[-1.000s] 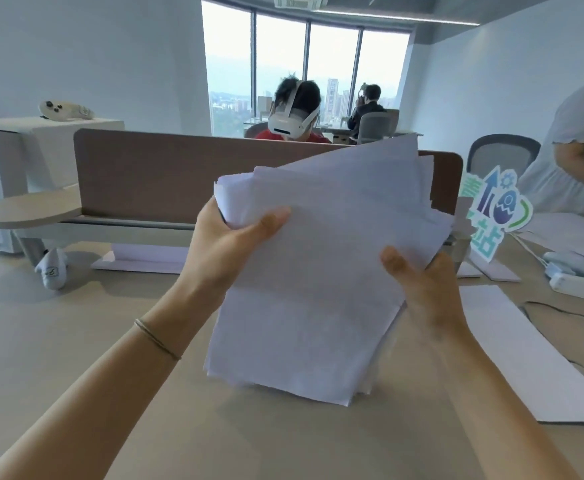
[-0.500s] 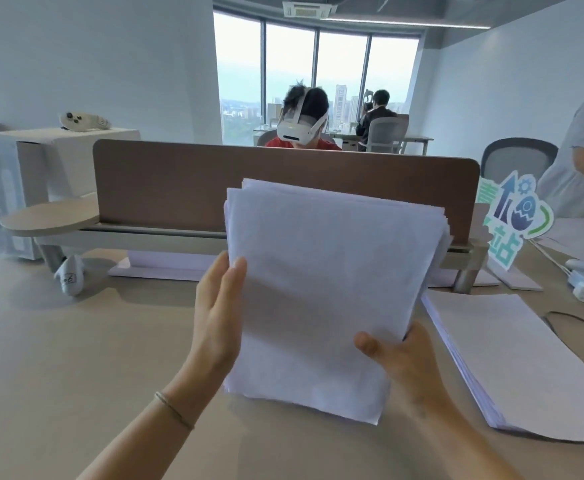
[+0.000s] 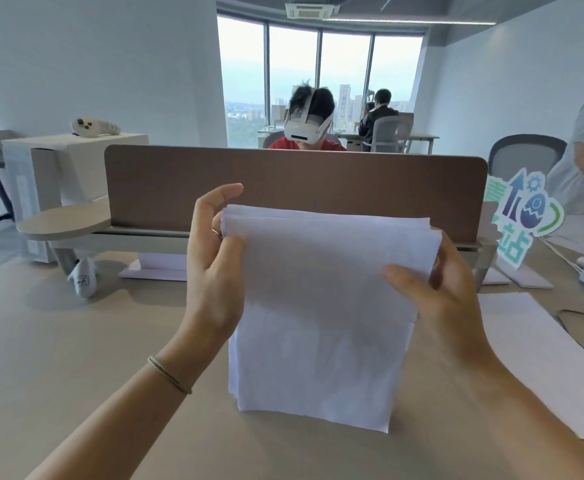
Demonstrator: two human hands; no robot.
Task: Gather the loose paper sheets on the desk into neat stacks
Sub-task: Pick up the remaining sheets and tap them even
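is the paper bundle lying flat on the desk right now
No, the white paper bundle stands upright on its bottom edge on the beige desk, gripped at its sides by the left hand and right hand.

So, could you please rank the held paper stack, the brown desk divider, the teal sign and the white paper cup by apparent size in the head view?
1. brown desk divider
2. held paper stack, enlarged by nearness
3. teal sign
4. white paper cup
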